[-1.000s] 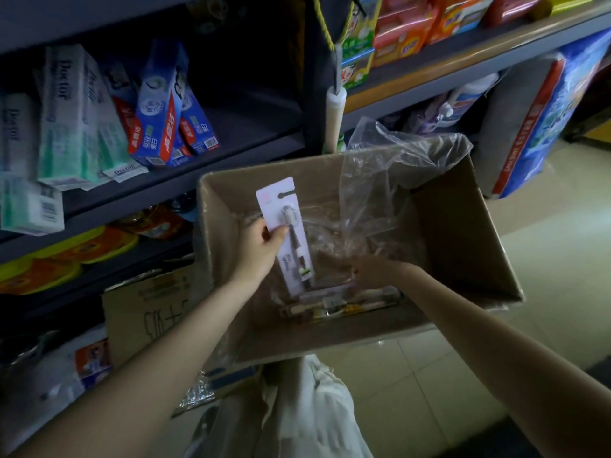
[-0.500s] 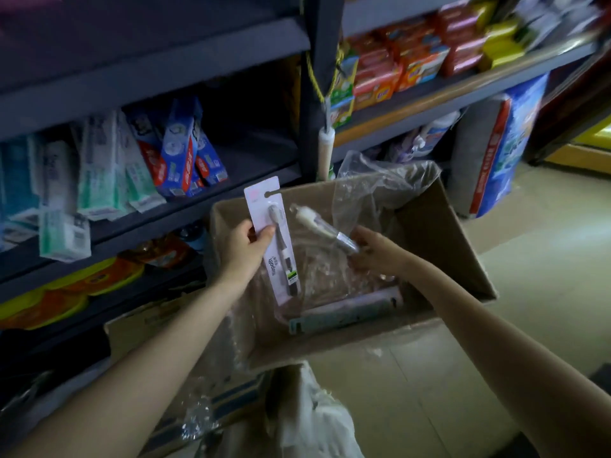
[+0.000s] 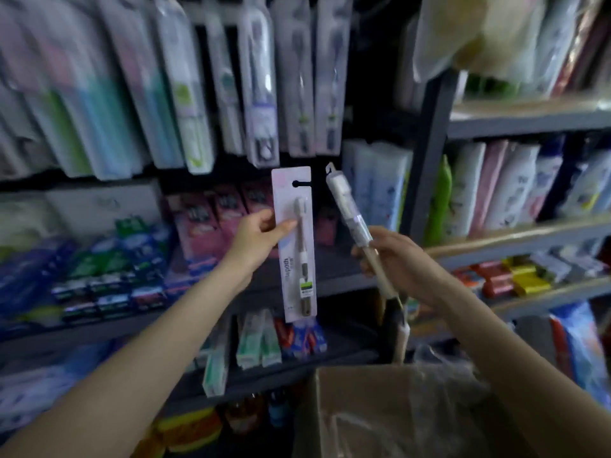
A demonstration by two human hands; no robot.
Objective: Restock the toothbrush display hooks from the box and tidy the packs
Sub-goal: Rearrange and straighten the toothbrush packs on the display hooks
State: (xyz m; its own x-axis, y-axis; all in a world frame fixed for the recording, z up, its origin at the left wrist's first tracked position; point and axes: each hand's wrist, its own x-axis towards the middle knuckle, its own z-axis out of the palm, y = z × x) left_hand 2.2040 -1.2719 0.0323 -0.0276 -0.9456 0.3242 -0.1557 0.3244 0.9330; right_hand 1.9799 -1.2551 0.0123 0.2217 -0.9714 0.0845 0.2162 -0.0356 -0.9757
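Nearest, at the bottom edge: an open cardboard box with crinkled clear plastic lining inside, contents too dim to tell. Two bare forearms raised above it toward the shelving.

Left hand closed on a carded toothbrush pack, thumb on the front, fingers behind the card's left edge; pack held upright, pale pink, hang slot at the top, one toothbrush with a white head and brownish handle under the blister. Right hand wrapped around the tan handle of a second toothbrush, tilted with its head up and to the left, upper half in a clear sleeve with a small hang tab. The two packs side by side, near but apart.

Behind the hands: grey metal shelves stocked with toothpaste boxes in pink, blue and green, blurred. To the right, past a grey upright post, bottles and pouches standing in a row.

Farthest and highest: rows of hanging toothbrush packs on the display, overlapping, some tilted, details smeared by blur.
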